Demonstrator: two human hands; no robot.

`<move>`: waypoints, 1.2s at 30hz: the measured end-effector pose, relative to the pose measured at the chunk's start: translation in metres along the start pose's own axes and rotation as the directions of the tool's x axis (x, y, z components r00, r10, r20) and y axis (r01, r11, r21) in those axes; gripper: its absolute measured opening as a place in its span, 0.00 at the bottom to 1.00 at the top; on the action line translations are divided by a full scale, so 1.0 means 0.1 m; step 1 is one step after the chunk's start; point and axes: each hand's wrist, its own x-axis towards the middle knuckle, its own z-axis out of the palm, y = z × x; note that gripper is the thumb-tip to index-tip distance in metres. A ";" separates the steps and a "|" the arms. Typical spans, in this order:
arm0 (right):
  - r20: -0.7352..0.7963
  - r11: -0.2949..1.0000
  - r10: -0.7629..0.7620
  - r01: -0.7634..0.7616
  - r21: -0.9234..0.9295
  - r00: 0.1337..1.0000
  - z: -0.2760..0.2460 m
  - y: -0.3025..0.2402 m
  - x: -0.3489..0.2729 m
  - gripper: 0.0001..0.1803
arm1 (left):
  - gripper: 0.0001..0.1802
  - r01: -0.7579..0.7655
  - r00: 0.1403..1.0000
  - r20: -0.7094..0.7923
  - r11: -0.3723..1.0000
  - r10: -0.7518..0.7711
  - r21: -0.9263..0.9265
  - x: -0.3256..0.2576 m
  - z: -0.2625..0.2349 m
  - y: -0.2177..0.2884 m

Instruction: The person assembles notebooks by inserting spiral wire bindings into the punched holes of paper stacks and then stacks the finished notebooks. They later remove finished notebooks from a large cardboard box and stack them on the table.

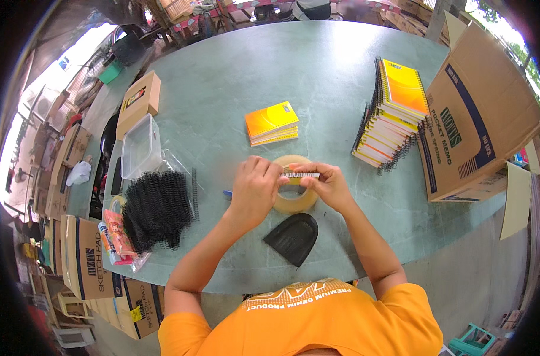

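Between my two hands is a small memo pad (pixel 301 175), turned edge-on, with dark coil loops along its white edge. My left hand (pixel 253 185) pinches its left end, fingers bent together. At the other end, my right hand (pixel 328 185) grips it between thumb and fingers. Underneath lies a wide roll of clear tape (pixel 297 206), partly hidden by the hands. Nearer to me rests a flat black piece with one rounded end (pixel 294 238). Beyond the hands is a short stack of yellow-orange memo pads (pixel 272 123) with punched edges and no coils visible.
Black plastic spiral coils (pixel 157 209) are heaped at left, beside a clear plastic container (pixel 140 148) and a brown box (pixel 138 104). At right, coil-bound yellow notebooks (pixel 394 113) lean in a stack near a large open carton (pixel 475 124). More cartons (pixel 87 258) stand off the table's left edge.
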 end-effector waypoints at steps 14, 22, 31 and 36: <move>-0.181 0.949 0.036 -0.090 -0.301 0.983 -0.08 0.24 -0.12 0.10 | 0.15 0.011 0.986 0.167 0.981 0.023 -0.196 0.23 0.17 0.12; -0.163 0.913 -0.042 -0.028 -0.408 0.986 -0.12 0.29 -0.15 0.08 | 0.08 -0.068 0.992 0.069 0.916 0.104 -0.395 0.29 0.35 0.21; -0.120 0.872 -0.072 0.004 -0.490 0.990 -0.04 0.03 -0.19 0.13 | 0.11 0.001 1.000 -0.003 0.939 -0.002 -0.345 0.28 0.30 0.31; -0.056 0.504 -0.644 0.367 -0.782 0.763 -0.39 -1.16 0.02 0.23 | 0.21 -0.029 0.883 -0.468 0.990 -0.040 -0.139 0.42 -0.24 0.29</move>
